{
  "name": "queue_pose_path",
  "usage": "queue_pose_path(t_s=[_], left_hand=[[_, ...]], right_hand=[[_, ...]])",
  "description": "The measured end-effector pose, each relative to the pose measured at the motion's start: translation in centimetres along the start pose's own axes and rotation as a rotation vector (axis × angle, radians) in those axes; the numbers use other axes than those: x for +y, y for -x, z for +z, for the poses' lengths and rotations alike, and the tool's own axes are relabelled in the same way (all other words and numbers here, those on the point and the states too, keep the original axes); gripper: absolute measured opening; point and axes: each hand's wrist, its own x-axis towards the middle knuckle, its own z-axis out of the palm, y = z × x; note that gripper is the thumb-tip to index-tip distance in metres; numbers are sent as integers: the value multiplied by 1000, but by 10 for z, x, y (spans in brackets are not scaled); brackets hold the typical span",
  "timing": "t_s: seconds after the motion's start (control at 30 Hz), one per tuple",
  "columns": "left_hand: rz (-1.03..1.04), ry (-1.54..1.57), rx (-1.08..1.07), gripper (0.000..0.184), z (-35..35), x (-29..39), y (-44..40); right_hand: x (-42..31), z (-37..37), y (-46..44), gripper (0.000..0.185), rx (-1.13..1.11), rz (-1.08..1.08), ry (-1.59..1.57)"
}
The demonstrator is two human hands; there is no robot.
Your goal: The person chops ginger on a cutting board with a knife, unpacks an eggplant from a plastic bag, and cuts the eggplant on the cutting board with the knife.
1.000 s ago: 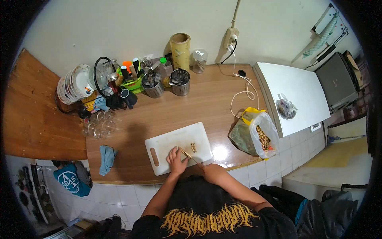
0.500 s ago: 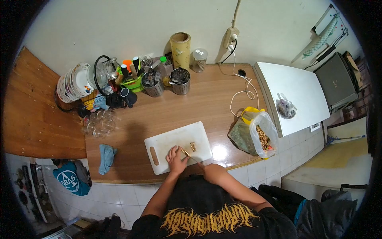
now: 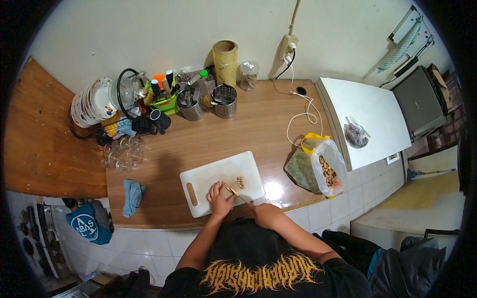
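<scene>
A white cutting board (image 3: 208, 175) with a handle slot lies at a slant near the counter's front edge. On it, my left hand (image 3: 219, 199) presses down with its fingers bent and close together; what lies under the fingertips is hidden. My right hand (image 3: 266, 215) is closed around the handle of a knife (image 3: 235, 192), whose narrow blade reaches to the left hand's fingers. Beyond the blade sits a small heap of chopped brownish pieces (image 3: 241, 182), apart from both hands.
A plastic bag (image 3: 339, 168) of chopped pieces stands at the counter's right edge, beside a greenish bag (image 3: 301, 171). A blue cloth (image 3: 133, 197) lies at left. Behind are upturned glasses (image 3: 124, 154), a dish rack with plates (image 3: 92, 107), cutlery holders (image 3: 226, 105) and a white cable (image 3: 298, 117).
</scene>
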Motion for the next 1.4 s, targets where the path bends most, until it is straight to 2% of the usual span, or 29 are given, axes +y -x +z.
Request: queue_pose_path(t_s=[1.4], left_hand=[[21, -10, -9, 74, 1, 1, 6]], right_hand=[[-1, -2, 10, 63, 6, -12, 16]])
